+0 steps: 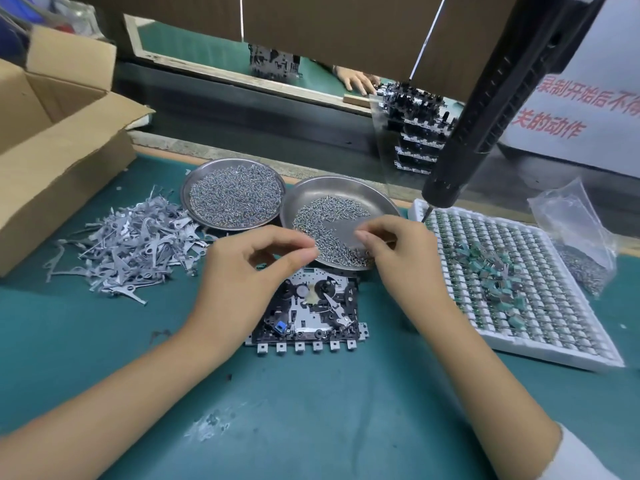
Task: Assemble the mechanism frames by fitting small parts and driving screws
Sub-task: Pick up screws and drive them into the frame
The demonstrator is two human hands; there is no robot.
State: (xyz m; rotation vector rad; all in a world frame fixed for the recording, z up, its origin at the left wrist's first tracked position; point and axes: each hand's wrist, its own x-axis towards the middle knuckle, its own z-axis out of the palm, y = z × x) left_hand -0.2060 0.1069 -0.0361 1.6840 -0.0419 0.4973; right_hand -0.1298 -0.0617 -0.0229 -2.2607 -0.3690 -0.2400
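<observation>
Your left hand (242,271) and right hand (398,251) both hover with fingertips pinched; whatever they pinch is too small to tell. Mechanism frame (311,306) lies below between them, screw dish (346,192) just beyond.

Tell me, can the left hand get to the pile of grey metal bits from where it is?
Probably yes. The left hand is above the mechanism frame, and the pile of grey metal pieces lies just to its left on the mat, with nothing between them.
</observation>
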